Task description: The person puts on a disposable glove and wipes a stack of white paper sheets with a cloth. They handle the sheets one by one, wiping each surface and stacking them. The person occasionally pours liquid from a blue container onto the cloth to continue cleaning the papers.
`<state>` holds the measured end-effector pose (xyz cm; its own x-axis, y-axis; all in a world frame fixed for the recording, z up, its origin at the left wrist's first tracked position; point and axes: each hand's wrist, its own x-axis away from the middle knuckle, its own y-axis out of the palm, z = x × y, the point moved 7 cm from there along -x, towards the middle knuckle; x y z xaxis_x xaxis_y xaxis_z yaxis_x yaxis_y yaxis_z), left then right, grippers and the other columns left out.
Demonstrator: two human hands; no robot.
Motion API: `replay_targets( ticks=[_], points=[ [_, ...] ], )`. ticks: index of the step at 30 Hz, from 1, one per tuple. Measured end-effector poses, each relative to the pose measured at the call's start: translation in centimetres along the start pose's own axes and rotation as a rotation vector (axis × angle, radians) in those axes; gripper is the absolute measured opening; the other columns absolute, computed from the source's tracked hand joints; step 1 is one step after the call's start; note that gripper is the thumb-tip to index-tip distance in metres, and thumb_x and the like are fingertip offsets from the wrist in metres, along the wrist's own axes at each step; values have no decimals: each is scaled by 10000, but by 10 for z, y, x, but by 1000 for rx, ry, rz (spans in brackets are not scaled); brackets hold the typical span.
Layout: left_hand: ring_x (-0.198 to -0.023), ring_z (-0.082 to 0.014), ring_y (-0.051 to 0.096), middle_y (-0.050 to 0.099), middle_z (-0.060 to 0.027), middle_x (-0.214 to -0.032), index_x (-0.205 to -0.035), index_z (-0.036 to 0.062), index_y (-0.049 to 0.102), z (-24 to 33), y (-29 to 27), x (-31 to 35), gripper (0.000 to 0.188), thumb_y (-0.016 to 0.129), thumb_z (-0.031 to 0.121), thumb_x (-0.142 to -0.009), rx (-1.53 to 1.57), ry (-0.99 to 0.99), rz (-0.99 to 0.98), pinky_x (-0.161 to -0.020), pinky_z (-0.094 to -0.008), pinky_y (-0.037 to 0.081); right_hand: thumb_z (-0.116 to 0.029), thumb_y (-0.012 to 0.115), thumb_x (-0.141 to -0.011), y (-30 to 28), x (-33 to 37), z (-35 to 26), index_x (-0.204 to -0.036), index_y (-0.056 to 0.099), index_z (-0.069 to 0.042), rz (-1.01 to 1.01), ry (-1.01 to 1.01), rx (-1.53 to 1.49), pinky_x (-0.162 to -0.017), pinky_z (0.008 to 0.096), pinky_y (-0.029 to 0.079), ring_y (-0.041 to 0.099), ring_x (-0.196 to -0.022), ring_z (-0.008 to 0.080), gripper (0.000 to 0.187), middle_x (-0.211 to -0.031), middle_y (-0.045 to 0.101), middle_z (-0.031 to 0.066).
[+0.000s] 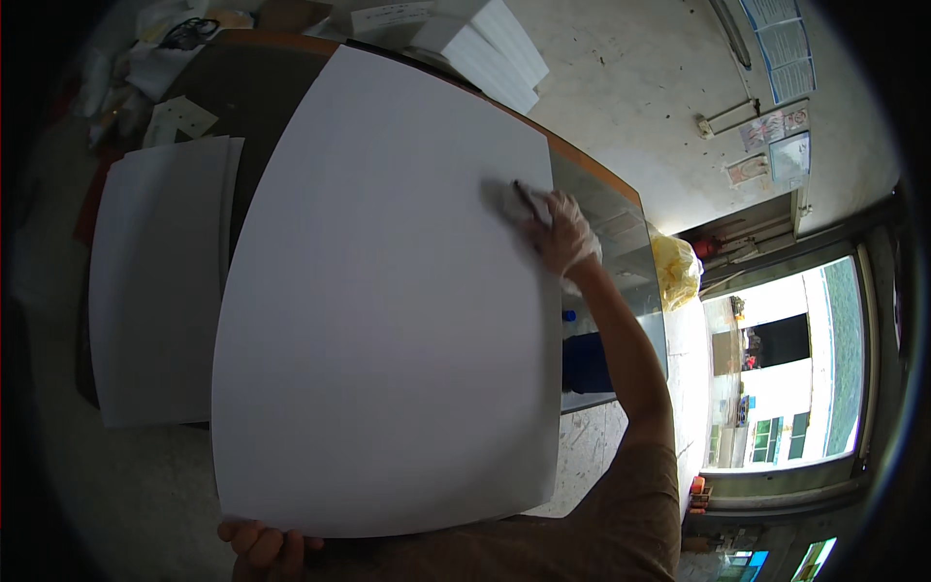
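Observation:
A large white sheet (pixel 388 291) is spread over the table, its near edge close to my body. My right hand (pixel 570 238), in a thin clear glove, is closed around a slim dark tool (pixel 526 199). That tool is held above or against the sheet near its right edge, casting a shadow; its exact kind cannot be made out. At the sheet's near left corner, my bare left hand (pixel 267 546) has its fingers curled on the edge.
Other large white sheets (pixel 160 281) lie stacked at the left. The table's dark top (pixel 257 87) shows beyond them, with white blocks (pixel 485 53) past the far edge. A yellow plastic bag (pixel 676 272) and a bright opening (pixel 790 359) are at the right.

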<state>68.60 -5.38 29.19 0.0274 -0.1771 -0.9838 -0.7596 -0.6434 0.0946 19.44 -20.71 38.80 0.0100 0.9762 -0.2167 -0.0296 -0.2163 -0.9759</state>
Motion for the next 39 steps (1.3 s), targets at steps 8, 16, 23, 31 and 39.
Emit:
replay_targets(
  ticks=[8,16,23,31,39],
  points=[
    [-865,-171,393,381,6,-926,-948,235,412,-5,-17,-21,236,377,465,-990,-25,-260,-475,-792,-366,328,-544,517,-912,69,-182,117,-1396,458,-51,-75,459,-201,-1034,413,401,504,-1263,351,693,-1339,537,226],
    [-905,-211,400,394,-20,-969,-1035,196,448,-12,-3,-25,220,507,390,-951,162,-320,-659,-798,-401,335,-345,593,-916,13,-25,22,-1316,522,-75,40,210,-60,-986,419,422,517,-1154,368,488,-1202,571,192],
    [-996,-266,468,495,-91,-1056,-1042,89,573,-11,-2,-40,226,514,292,-962,310,-236,-661,-828,-433,389,-207,809,-636,-70,270,-162,-1080,648,-124,119,-76,-263,-768,430,453,546,-882,295,479,-965,580,100],
    [-1164,-342,473,480,-209,-1243,-1267,-23,526,-58,-10,-58,366,474,211,-990,278,-614,-700,-951,-465,404,-369,597,-942,-63,435,-167,-1352,463,16,749,500,-642,-956,408,459,553,-1134,294,578,-1291,551,188],
    [-1228,-353,465,469,-226,-1319,-1323,-69,464,-49,-22,-62,470,527,258,-992,337,-919,-941,-1017,-438,388,-325,547,-986,-6,375,-124,-1279,551,13,716,661,-943,-894,273,451,594,-1014,134,447,-1161,639,55]
  ],
)
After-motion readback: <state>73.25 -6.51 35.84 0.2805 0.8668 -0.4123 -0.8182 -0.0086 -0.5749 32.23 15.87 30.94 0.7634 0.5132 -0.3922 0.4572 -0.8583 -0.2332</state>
